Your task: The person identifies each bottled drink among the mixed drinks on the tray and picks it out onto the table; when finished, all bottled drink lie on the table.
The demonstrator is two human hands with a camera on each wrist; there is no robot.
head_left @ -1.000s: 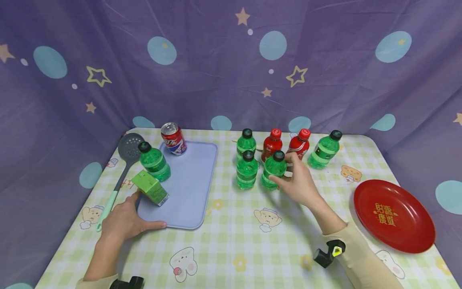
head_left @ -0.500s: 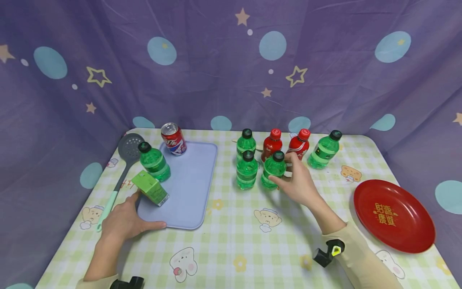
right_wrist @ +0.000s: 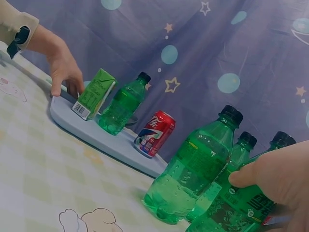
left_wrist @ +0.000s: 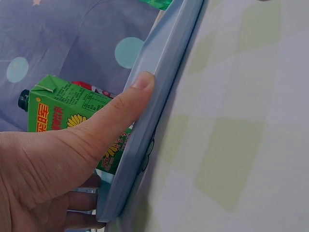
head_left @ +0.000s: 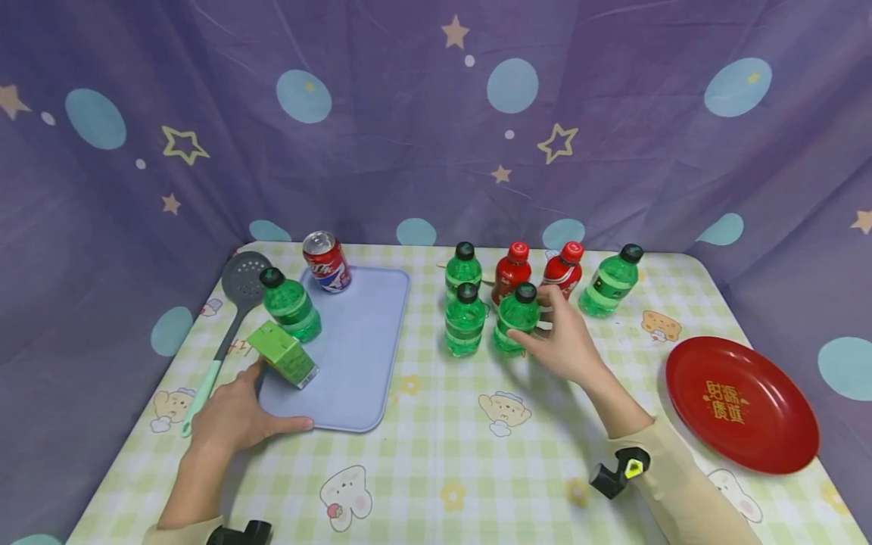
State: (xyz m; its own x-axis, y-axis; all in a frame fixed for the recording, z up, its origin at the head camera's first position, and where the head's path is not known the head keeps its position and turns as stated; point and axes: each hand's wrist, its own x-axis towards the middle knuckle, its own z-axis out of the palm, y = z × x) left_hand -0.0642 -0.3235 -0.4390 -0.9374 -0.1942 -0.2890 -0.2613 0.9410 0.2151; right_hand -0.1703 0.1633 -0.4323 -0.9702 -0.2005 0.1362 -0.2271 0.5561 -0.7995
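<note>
My left hand [head_left: 235, 416] rests at the near left corner of the pale blue tray [head_left: 357, 341], its thumb stretched along the front rim and its fingers at the side. On the tray stand a green drink carton [head_left: 282, 354], a green soda bottle with a black cap [head_left: 291, 309] and a red soda can [head_left: 330, 263]. With thumb and fingers, my right hand [head_left: 564, 341] grips another green soda bottle [head_left: 515, 325], upright at the front of the bottle group. Close to its left stands a matching green bottle [right_wrist: 193, 169], large in the right wrist view.
Behind the held bottle are two red-capped bottles [head_left: 512, 274] and a green one [head_left: 462, 272]. Another green bottle [head_left: 609, 282] stands at the back right. A red plate [head_left: 777, 424] lies right, and a slotted turner [head_left: 234, 333] lies left of the tray. A patterned curtain [head_left: 381, 174] backs the table.
</note>
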